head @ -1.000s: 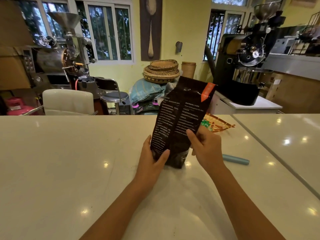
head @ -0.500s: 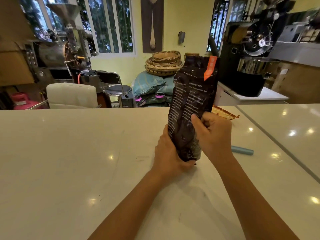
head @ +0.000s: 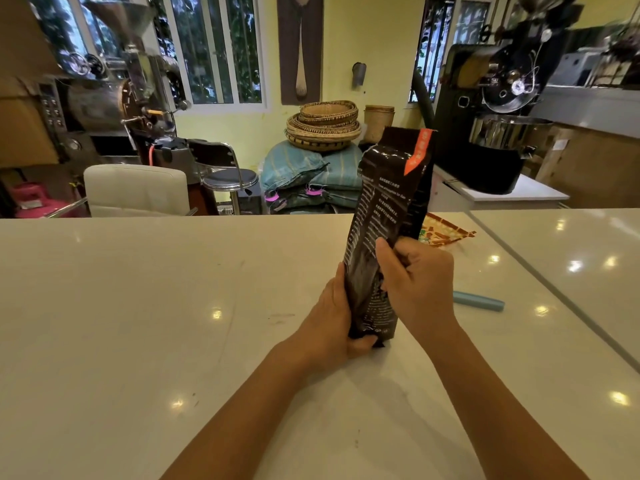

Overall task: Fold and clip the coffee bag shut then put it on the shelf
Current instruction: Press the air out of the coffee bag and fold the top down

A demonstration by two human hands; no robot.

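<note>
A tall black coffee bag [head: 388, 209] with white print and an orange tab near its top stands upright on the white counter [head: 138, 323], its top unfolded. My left hand [head: 334, 320] wraps around the bag's lower left side and bottom. My right hand [head: 415, 282] grips its right side at mid height, fingers curled onto the front. A light blue bar-shaped clip [head: 479, 301] lies on the counter just right of my right hand, apart from it.
A flat orange patterned packet [head: 446, 232] lies behind the bag. A seam [head: 554, 289] splits the counter on the right. Beyond the far edge stand a white chair [head: 136, 190], a stool [head: 228, 180], stacked sacks with baskets [head: 323, 124], and roasting machines.
The bag has gone from leaning back and facing me to standing upright and turned more edge-on. Both hands have closed tighter around its lower half, squeezing it narrower.
</note>
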